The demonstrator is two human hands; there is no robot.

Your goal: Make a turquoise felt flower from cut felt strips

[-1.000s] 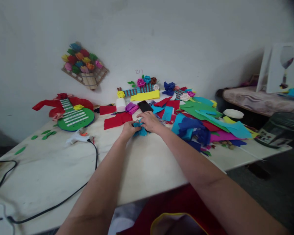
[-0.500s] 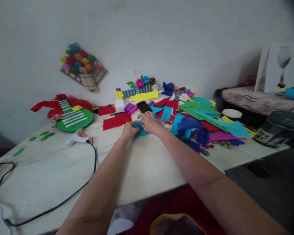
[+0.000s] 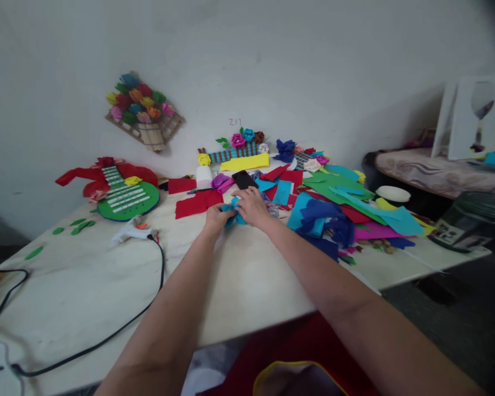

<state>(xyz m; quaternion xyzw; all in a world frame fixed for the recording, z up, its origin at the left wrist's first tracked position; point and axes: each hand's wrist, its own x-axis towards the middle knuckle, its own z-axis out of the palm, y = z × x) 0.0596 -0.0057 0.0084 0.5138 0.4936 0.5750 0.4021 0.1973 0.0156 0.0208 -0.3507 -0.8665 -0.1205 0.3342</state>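
Note:
Between my two hands is a crumpled piece of light-blue crepe paper (image 3: 240, 219), held just above or on the white table (image 3: 256, 269). My left hand (image 3: 216, 218) pinches its left side. The fingers of my right hand (image 3: 251, 207) close on its right and upper part. Just behind the hands lies a black phone (image 3: 245, 180). Red crepe paper pieces (image 3: 196, 204) lie to the left of them, with a purple paper piece (image 3: 223, 182) a little farther back. Fingertips and part of the blue paper are hidden.
A white glue gun (image 3: 134, 230) with a black cable (image 3: 161, 275) lies to the left, near a green paper guitar (image 3: 127, 198). Coloured paper (image 3: 338, 187) is heaped on the right, beside a glass jar (image 3: 470, 220). A flower-decorated piece (image 3: 235, 151) leans at the wall.
The right hand's fingers have shifted slightly on the blue paper, and the paper's visible shape has changed. The view has moved a little, so the whole scene sits slightly farther right.

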